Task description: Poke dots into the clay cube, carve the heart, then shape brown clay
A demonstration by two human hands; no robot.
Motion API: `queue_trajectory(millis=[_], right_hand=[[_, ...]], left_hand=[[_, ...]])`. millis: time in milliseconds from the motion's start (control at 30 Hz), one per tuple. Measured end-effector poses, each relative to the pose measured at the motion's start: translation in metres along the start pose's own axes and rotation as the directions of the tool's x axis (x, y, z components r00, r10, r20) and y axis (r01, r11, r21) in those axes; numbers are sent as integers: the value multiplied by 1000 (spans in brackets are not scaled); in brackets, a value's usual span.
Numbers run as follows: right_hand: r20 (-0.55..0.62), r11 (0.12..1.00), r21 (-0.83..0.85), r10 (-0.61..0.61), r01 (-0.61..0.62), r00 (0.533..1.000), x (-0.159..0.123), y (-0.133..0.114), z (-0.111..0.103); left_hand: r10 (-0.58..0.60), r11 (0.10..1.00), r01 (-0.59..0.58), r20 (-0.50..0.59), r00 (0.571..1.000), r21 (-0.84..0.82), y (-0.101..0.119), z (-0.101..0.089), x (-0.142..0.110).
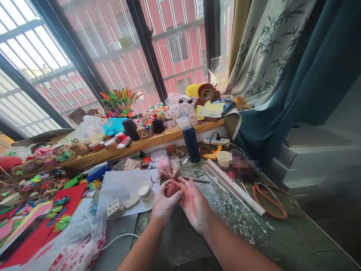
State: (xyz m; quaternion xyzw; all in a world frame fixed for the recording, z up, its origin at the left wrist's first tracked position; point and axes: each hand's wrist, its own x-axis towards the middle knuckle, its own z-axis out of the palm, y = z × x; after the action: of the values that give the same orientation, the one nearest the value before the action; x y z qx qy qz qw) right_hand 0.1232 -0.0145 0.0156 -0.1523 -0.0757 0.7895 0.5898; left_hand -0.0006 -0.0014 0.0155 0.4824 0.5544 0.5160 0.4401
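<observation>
My left hand [167, 200], dusted with white, has its fingers curled and its thumb bent over towards my other hand. Whatever lies inside its fingers, if anything, is hidden. Touching it at the fingertips, my right hand [194, 205] is turned palm up with its fingers stretched out, its palm whitish too. Left of my hands, a small clear jar with white contents [146, 194] stands on a sheet of white paper [113, 184]. A pale round lid [132, 200] and a large dotted die [115, 209] lie beside it. A clear bag with pink stuff [167, 168] is just beyond my fingers.
A dark blue cylinder [191, 145] stands behind. To the right lie a white roller [237, 188], thin sticks, a paper cup [223, 159] and an orange loop [269, 209]. Craft pieces and red paper [60, 210] crowd the left. A cluttered ledge [166, 137] runs below the window.
</observation>
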Motion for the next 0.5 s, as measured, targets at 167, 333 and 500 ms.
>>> queue_trajectory(millis=[167,333,500], right_hand=[[-202,1000,-16,9,-12,979,17,-3,-19],[-32,979,27,203,-202,979,6,6,-10],[-11,955,14,296,-296,955,4,3,-7]], left_hand=[[40,988,-47,-47,998,-146,1,-1,-2],[214,973,-219,63,975,77,3,0,-12],[314,724,-515,445,839,459,14,-2,-13]])
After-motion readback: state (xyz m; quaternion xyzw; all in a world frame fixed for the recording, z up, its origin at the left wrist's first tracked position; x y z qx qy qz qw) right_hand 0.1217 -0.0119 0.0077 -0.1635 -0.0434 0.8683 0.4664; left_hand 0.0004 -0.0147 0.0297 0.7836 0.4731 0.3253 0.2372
